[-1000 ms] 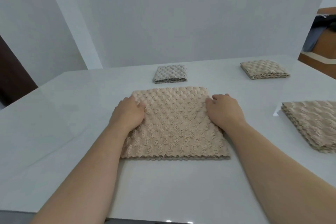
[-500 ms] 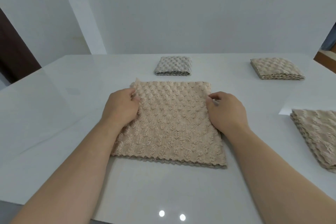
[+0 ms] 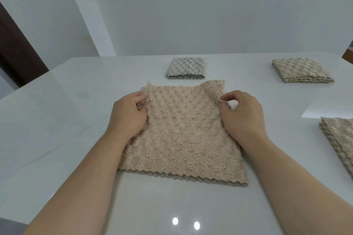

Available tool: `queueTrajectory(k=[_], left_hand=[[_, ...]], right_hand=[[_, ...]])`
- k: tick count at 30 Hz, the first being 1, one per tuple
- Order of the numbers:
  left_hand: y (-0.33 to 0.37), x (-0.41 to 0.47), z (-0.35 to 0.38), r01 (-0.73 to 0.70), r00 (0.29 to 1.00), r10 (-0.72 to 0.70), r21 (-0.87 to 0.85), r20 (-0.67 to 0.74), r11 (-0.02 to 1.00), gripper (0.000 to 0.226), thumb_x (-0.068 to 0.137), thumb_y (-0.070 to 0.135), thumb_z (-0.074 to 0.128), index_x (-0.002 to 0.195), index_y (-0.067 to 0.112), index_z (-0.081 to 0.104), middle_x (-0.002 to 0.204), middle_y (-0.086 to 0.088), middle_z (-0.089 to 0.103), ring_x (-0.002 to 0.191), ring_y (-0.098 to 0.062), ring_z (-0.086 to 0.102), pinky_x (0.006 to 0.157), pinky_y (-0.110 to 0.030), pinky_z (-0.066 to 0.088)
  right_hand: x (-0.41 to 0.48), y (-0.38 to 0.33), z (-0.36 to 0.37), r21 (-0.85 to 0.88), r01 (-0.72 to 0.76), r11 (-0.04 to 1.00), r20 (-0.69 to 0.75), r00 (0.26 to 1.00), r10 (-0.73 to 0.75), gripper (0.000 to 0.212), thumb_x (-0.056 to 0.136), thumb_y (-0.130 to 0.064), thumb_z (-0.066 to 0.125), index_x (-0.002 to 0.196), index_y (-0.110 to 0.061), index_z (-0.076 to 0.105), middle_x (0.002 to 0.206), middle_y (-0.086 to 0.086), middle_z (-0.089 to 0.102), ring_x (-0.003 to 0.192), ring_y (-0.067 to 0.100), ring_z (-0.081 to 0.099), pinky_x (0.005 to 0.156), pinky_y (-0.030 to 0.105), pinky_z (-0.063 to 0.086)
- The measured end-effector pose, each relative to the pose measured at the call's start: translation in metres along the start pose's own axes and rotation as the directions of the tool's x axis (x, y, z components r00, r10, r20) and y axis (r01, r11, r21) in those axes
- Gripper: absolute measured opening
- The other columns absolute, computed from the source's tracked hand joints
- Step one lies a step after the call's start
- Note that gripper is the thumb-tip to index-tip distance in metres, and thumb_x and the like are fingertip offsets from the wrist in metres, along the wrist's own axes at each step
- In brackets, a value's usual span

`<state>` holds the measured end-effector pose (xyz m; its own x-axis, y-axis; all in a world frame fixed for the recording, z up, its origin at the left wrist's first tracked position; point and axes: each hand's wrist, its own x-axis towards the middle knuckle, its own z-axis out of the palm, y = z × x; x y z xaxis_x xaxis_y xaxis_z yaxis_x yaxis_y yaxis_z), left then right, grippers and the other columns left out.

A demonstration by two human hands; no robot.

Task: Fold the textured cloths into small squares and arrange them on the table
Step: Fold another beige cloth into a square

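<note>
My left hand [image 3: 128, 116] and right hand [image 3: 242, 116] each pinch a far corner of the beige textured cloth [image 3: 183, 139], both corners raised off the white table [image 3: 76, 120]. Its near edge lies flat. Beyond it rest a folded grey cloth [image 3: 186, 68] and a folded beige cloth [image 3: 299, 70].

Between the hands lay a beige bobble-textured cloth [image 3: 181, 135]; beyond them sat a grey folded cloth [image 3: 186, 68] on the glossy white table [image 3: 66, 110].

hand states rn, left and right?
Left hand: closed, gripping the far left edge of the beige cloth.
Right hand: closed, pinching the cloth's far right corner, lifted off the table.
</note>
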<state>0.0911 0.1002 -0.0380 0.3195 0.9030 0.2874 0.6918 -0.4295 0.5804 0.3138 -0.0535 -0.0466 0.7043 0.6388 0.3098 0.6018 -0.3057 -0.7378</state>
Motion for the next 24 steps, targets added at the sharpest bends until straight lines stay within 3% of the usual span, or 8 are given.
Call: queueTrajectory(k=[6, 10, 15, 17, 20, 24], left_hand=[[-0.001, 0.001, -0.002, 0.025, 0.999, -0.023, -0.041, 0.033, 0.999, 0.034, 0.093, 0.017, 0.067, 0.127, 0.023, 0.071, 0.15, 0.001, 0.054, 0.137, -0.018, 0.051, 0.119, -0.032, 0.033], [-0.003, -0.001, -0.003, 0.049, 0.998, -0.045, -0.09, 0.045, 0.995, 0.034, 0.093, 0.018, 0.068, 0.126, 0.02, 0.071, 0.137, 0.0, 0.065, 0.128, -0.015, 0.058, 0.109, -0.026, 0.038], [-0.003, 0.003, -0.006, 0.098, 0.993, -0.086, -0.169, 0.08, 0.981, 0.039, 0.09, 0.018, 0.07, 0.128, 0.019, 0.071, 0.133, 0.003, 0.068, 0.124, -0.011, 0.06, 0.105, -0.025, 0.041], [-0.005, 0.005, -0.008, 0.104, 0.993, -0.091, -0.216, 0.073, 0.971, 0.038, 0.088, 0.018, 0.071, 0.125, 0.021, 0.073, 0.129, 0.004, 0.07, 0.119, -0.009, 0.062, 0.099, -0.022, 0.042], [-0.008, 0.008, -0.012, 0.105, 0.994, -0.111, -0.286, -0.006, 0.952, 0.026, 0.085, 0.023, 0.075, 0.111, 0.026, 0.079, 0.113, 0.006, 0.075, 0.098, -0.004, 0.068, 0.087, -0.019, 0.048], [-0.011, 0.009, -0.017, 0.099, 0.99, -0.129, -0.351, -0.063, 0.931, 0.01, 0.081, 0.025, 0.08, 0.086, 0.033, 0.078, 0.089, 0.013, 0.075, 0.085, -0.004, 0.069, 0.085, -0.029, 0.056]], right_hand=[[-0.003, -0.008, -0.001, 0.057, 0.044, 0.997, 0.023, 0.999, -0.046, 0.019, 0.09, -0.018, 0.059, 0.101, -0.03, 0.07, 0.11, -0.008, 0.067, 0.098, 0.014, 0.058, 0.086, 0.031, 0.045], [-0.013, -0.016, -0.003, 0.06, 0.134, 0.989, 0.051, 0.989, -0.137, 0.024, 0.09, -0.014, 0.059, 0.105, -0.03, 0.068, 0.103, -0.009, 0.068, 0.1, 0.01, 0.059, 0.087, 0.028, 0.047], [-0.024, -0.024, -0.009, 0.097, 0.133, 0.986, 0.064, 0.988, -0.14, 0.041, 0.092, -0.013, 0.058, 0.126, -0.035, 0.064, 0.09, -0.016, 0.066, 0.089, -0.002, 0.056, 0.077, 0.011, 0.04], [-0.026, -0.027, -0.01, 0.061, 0.168, 0.984, 0.09, 0.981, -0.173, 0.039, 0.091, -0.011, 0.057, 0.12, -0.033, 0.071, 0.085, -0.02, 0.065, 0.086, -0.002, 0.055, 0.077, 0.009, 0.038], [-0.028, -0.027, -0.006, -0.036, 0.24, 0.97, 0.194, 0.954, -0.229, 0.033, 0.09, -0.007, 0.057, 0.102, -0.028, 0.079, 0.094, -0.017, 0.068, 0.093, 0.003, 0.053, 0.08, 0.014, 0.035], [-0.03, -0.023, -0.003, -0.124, 0.284, 0.951, 0.25, 0.936, -0.247, 0.027, 0.085, -0.009, 0.059, 0.089, -0.029, 0.078, 0.093, -0.012, 0.064, 0.103, 0.013, 0.051, 0.089, 0.024, 0.037]])
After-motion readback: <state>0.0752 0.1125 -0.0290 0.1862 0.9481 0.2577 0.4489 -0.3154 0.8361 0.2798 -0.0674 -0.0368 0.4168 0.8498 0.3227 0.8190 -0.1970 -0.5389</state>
